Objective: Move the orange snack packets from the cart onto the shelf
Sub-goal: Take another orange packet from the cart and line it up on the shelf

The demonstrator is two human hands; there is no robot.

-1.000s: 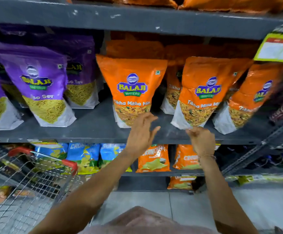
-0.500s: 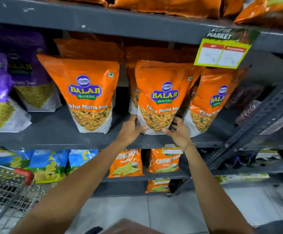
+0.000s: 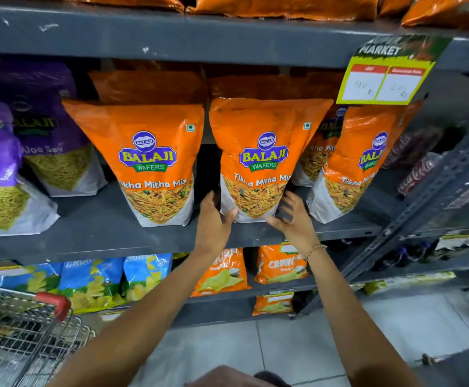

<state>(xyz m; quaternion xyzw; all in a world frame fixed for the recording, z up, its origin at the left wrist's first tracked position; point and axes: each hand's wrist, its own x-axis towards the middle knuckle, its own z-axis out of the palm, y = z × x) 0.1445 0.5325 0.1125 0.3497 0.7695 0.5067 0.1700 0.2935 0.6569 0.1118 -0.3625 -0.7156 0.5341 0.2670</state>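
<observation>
Three orange Balaji "Tikha Mitha Mix" packets stand upright at the front of the grey middle shelf (image 3: 93,227), with more orange packets behind them. My left hand (image 3: 212,222) grips the bottom left corner of the middle orange packet (image 3: 264,152). My right hand (image 3: 293,219) holds its bottom right corner. The left orange packet (image 3: 149,157) stands free beside it, and the right orange packet (image 3: 359,163) leans at the shelf's right end. The wire cart (image 3: 23,328) with a red handle is at the lower left; what it holds is unclear.
Purple Aloo Sev packets (image 3: 1,169) fill the shelf's left side. A yellow price tag (image 3: 381,79) hangs from the shelf above. Blue and orange chip bags (image 3: 93,280) sit on the lower shelf. A slanted metal brace (image 3: 423,202) crosses at the right. Grey tiled floor below.
The view has moved closer. Both hands have slid further around the lower corners of the middle orange packet, which now stands straighter on the shelf. The left packet is unmoved.
</observation>
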